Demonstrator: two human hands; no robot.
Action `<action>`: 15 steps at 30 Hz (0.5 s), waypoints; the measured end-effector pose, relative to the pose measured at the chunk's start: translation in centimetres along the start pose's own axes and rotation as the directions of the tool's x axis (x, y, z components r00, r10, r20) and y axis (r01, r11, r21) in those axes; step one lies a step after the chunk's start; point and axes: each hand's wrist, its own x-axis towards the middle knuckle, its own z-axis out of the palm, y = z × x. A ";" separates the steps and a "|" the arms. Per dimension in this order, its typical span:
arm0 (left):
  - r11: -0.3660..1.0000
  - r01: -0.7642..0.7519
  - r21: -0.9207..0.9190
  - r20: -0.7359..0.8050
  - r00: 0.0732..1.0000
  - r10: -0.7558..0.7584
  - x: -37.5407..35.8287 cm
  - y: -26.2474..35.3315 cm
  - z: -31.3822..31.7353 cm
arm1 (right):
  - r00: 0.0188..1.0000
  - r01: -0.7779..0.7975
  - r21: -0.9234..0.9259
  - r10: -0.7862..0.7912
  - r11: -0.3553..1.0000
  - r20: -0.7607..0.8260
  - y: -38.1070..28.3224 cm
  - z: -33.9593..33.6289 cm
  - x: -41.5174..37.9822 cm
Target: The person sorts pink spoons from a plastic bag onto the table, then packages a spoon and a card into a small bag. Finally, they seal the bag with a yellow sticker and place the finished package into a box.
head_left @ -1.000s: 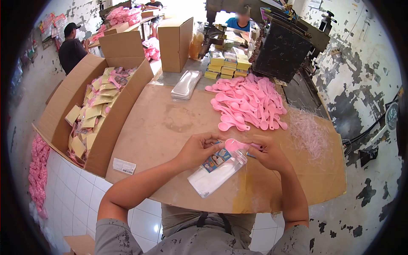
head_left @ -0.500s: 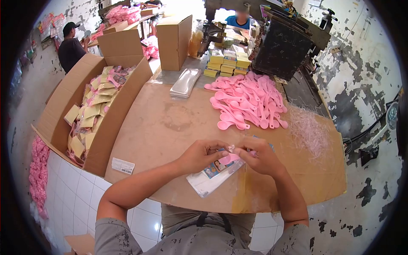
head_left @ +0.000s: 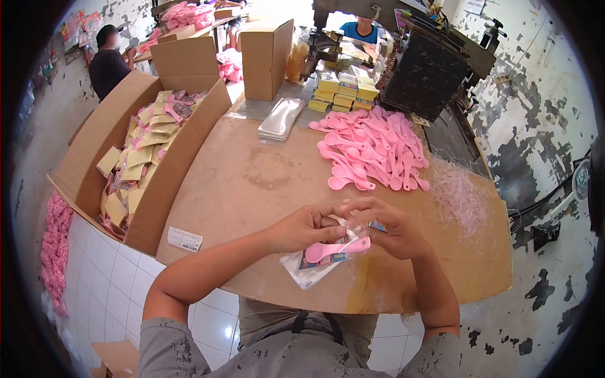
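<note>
My left hand (head_left: 310,225) pinches the top of a clear plastic bag (head_left: 357,230) between thumb and fingers. My right hand (head_left: 398,232) is curled at the bag's other side, its fingertips close to the left ones and also gripping the plastic. Below the fingers a pink measuring spoon (head_left: 334,249) lies slantwise, bowl to the left, seemingly inside the bag. Under it a blue printed card (head_left: 340,257) partly shows. A stack of flat clear bags (head_left: 307,277) rests on the cardboard beneath. Part of another blue printed piece (head_left: 377,225) peeks out behind my right hand.
Ahead lies a heap of pink spoons (head_left: 378,148), with plastic strips (head_left: 463,195) to its right. Yellow card stacks (head_left: 340,91), clear packs (head_left: 280,120) and a dark machine (head_left: 422,72) stand behind. An open carton (head_left: 183,170) of filled packs is left. Two people sit farther off.
The pink spoon has come into fuller view, now lying slantwise below my fingers. My right hand has opened out somewhat and turned. The view has shifted slightly.
</note>
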 end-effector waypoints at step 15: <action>0.847 -0.440 0.297 -0.076 0.874 0.481 -0.5 0.2 2.4 | 0.952 -0.232 -0.475 0.099 0.849 -0.289 -6.9 0.8 3.4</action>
